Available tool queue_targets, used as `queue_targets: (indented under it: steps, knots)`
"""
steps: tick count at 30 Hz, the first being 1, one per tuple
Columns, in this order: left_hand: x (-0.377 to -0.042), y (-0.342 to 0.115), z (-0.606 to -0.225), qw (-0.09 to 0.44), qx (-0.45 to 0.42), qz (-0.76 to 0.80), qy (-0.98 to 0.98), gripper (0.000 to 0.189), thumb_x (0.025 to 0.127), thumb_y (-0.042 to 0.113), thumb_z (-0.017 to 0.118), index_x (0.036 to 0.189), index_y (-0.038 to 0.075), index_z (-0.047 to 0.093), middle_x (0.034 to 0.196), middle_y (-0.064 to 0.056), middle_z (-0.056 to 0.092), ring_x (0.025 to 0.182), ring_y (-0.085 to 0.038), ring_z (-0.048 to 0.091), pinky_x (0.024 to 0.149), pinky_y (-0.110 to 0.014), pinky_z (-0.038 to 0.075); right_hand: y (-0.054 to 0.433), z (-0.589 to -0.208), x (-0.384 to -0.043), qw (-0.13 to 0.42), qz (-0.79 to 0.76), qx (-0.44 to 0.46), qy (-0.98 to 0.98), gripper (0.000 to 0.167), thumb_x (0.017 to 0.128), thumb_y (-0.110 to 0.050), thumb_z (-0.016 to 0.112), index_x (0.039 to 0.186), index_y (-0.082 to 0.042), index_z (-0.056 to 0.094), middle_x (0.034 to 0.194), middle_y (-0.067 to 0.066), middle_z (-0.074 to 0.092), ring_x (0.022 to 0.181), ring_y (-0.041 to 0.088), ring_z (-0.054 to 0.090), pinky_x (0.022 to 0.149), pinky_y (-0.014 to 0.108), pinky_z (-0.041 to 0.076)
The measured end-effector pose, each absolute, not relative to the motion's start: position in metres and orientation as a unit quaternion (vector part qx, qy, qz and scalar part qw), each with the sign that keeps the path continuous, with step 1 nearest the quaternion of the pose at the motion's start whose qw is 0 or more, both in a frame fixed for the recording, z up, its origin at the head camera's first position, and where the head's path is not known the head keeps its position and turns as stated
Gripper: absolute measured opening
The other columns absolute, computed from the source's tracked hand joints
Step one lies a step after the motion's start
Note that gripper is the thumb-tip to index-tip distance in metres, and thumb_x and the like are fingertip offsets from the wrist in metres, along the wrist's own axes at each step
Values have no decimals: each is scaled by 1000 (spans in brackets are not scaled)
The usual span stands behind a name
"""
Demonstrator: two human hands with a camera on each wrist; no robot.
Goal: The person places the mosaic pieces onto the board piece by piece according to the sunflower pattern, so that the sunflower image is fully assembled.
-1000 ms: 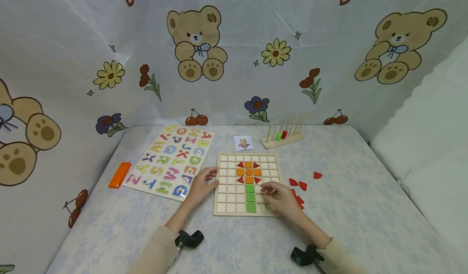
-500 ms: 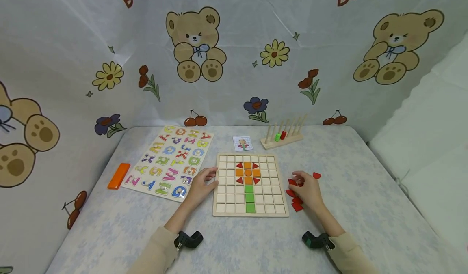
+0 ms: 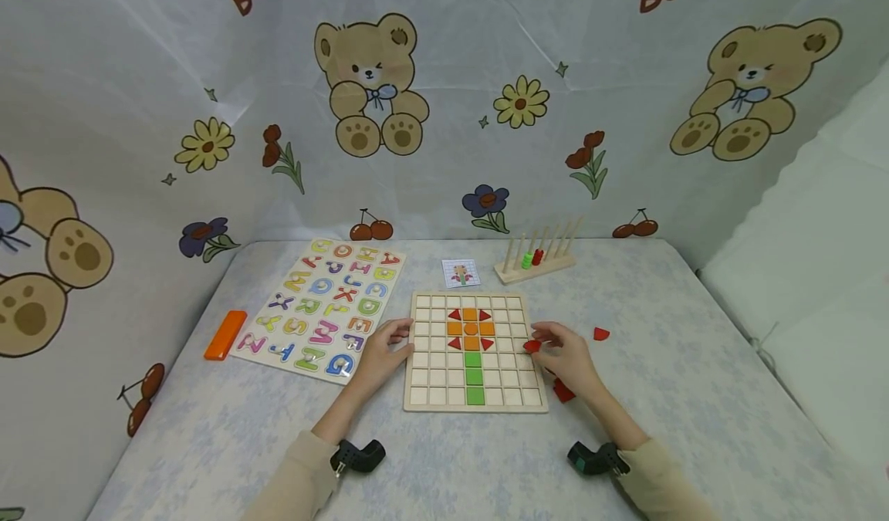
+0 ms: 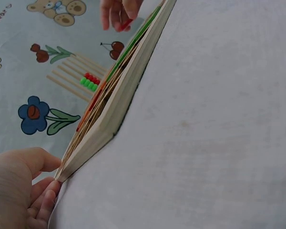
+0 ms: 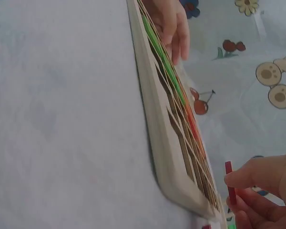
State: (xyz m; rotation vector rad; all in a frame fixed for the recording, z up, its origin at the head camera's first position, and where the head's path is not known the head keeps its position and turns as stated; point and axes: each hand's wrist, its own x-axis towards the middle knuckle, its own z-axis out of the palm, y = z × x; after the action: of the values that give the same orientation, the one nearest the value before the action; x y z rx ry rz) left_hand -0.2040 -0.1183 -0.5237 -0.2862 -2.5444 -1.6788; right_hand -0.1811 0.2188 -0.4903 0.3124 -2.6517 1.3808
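My left hand (image 3: 378, 351) rests at the left edge of a wooden grid board (image 3: 430, 396), its thumb and fingers touching the rim in the left wrist view. The board carries orange squares around an orange round piece, small red triangles (image 3: 454, 343) and a column of green squares (image 3: 474, 377). Over the board's right edge, my right hand (image 3: 568, 360) pinches a red fan-shaped piece (image 3: 532, 346) between thumb and fingers. In the right wrist view that red piece (image 5: 230, 183) is seen edge-on, apart from the board. More red pieces (image 3: 564, 391) lie under and beside the right hand, partly hidden.
A letter puzzle board (image 3: 278, 355) lies left, with an orange bar (image 3: 225, 336) beside it. Behind the grid stand a small picture card (image 3: 461, 273) and a wooden peg rack (image 3: 517, 274) with green and red beads. One red piece (image 3: 601, 334) lies farther right.
My right hand went from over the board to the red pieces on the right, then came back left to the board's edge with one red piece. The left hand stayed in place.
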Motion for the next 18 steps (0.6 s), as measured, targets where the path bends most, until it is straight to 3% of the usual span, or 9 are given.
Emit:
queue_targets:
  steps: [4, 11, 18]
  knots:
    - [-205, -119, -525, 40, -92, -548, -831, 42, 87, 3, 68, 129, 2, 62, 117, -13, 66, 106, -25, 61, 98, -43, 51, 199, -491, -180, 35, 470, 148, -870, 45, 80, 11, 71, 124, 7, 62, 106, 19, 70, 101, 34, 65, 90, 43, 57]
    - [-205, -119, -526, 42, -95, -548, -830, 41, 88, 4, 68, 128, 2, 63, 116, -13, 66, 105, -26, 61, 97, -44, 51, 174, -495, -180, -5, 463, 205, -862, 47, 81, 10, 68, 126, 3, 62, 106, 13, 72, 102, 31, 66, 89, 33, 56]
    - [-205, -119, -525, 42, -99, -547, -831, 40, 88, 3, 68, 128, 1, 63, 116, -14, 66, 106, -26, 62, 97, -44, 51, 170, -499, -180, 2, 469, 216, -856, 45, 81, 12, 66, 126, 4, 62, 110, 14, 71, 103, 32, 66, 89, 35, 57]
